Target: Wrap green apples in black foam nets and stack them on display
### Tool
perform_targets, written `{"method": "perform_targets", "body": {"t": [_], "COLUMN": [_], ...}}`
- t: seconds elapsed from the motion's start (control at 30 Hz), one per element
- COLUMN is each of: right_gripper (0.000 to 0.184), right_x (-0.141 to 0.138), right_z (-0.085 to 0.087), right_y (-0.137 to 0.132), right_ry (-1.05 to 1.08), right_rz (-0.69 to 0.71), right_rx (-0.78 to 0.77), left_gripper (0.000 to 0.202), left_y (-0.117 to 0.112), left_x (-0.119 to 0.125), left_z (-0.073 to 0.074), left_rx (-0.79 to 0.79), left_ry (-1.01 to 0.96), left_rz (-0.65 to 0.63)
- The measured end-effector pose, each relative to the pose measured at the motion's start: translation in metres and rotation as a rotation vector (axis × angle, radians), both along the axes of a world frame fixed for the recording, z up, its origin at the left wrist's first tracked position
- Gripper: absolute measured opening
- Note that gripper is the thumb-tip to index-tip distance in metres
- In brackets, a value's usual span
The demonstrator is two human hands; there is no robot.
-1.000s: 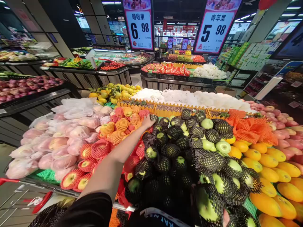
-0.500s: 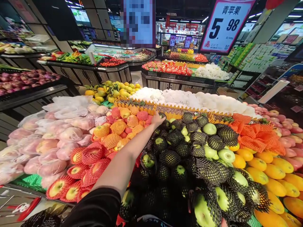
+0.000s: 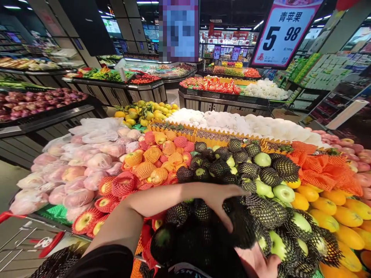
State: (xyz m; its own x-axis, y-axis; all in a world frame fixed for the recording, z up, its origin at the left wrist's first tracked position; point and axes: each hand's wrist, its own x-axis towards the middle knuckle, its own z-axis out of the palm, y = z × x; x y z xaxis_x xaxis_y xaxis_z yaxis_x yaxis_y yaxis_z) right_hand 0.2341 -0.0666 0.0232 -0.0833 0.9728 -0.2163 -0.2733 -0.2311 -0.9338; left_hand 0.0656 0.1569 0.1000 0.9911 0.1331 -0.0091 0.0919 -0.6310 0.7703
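My left hand (image 3: 220, 199) reaches across from the left, its thumb and fingers curved around a dark, motion-blurred fruit in black foam net (image 3: 245, 224), apparently one of the green apples. My right hand (image 3: 257, 260) is at the bottom edge, just below that fruit and against it; its lower part is cut off. Around both hands lies a heap of green apples (image 3: 284, 193), many in black net sleeves. The dark shirt front hides part of the heap at bottom centre.
To the left are red-netted apples (image 3: 124, 184) and bagged pink fruit (image 3: 98, 164). Yellow-orange melons (image 3: 324, 220) and orange net sleeves (image 3: 333, 173) are on the right. A yellow fence divider (image 3: 228, 139) runs behind. A cart (image 3: 52, 243) stands at lower left.
My left hand has drawn back from the far edge of the apple heap to near my right hand. My right hand shows more now. The view has turned slightly left.
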Motion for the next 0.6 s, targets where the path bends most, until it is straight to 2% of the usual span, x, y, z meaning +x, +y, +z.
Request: {"method": "perform_targets", "body": {"t": [0.07,0.13,0.2,0.27,0.33,0.43,0.47,0.53,0.6], "right_gripper": [0.110,0.113,0.111,0.112,0.114,0.118,0.119,0.122,0.121], "right_x": [-0.016,-0.029,-0.035,-0.034,-0.026,-0.012,-0.008,-0.002,0.002], "right_z": [0.004,0.008,0.011,0.013,0.014,0.010,0.006,-0.004,-0.017], "right_y": [0.012,0.020,0.023,0.024,0.023,0.017,0.014,0.009,0.006], "right_ry": [0.326,0.615,0.679,0.640,0.618,0.643,0.647,0.649,0.646], "right_rz": [-0.104,-0.223,-0.293,-0.347,-0.356,-0.333,-0.336,-0.350,-0.374], "right_rx": [-0.050,-0.122,-0.115,-0.035,0.027,-0.003,-0.015,-0.030,-0.031], "left_gripper": [0.115,0.108,0.102,0.099,0.096,0.087,0.085,0.085,0.088], "left_y": [-0.025,-0.032,-0.021,0.002,0.033,0.082,0.096,0.120,0.137], "left_x": [-0.001,0.000,0.001,0.001,-0.001,-0.007,-0.010,-0.018,-0.026], "left_z": [0.000,-0.005,-0.011,-0.017,-0.022,-0.034,-0.039,-0.051,-0.063], "left_rx": [0.053,0.121,0.197,0.278,0.340,0.408,0.428,0.446,0.429], "left_ry": [0.109,0.132,0.071,-0.001,-0.039,0.010,0.041,0.111,0.190], "left_rz": [-0.026,0.034,0.128,0.285,0.526,0.946,1.027,1.070,0.977]}}
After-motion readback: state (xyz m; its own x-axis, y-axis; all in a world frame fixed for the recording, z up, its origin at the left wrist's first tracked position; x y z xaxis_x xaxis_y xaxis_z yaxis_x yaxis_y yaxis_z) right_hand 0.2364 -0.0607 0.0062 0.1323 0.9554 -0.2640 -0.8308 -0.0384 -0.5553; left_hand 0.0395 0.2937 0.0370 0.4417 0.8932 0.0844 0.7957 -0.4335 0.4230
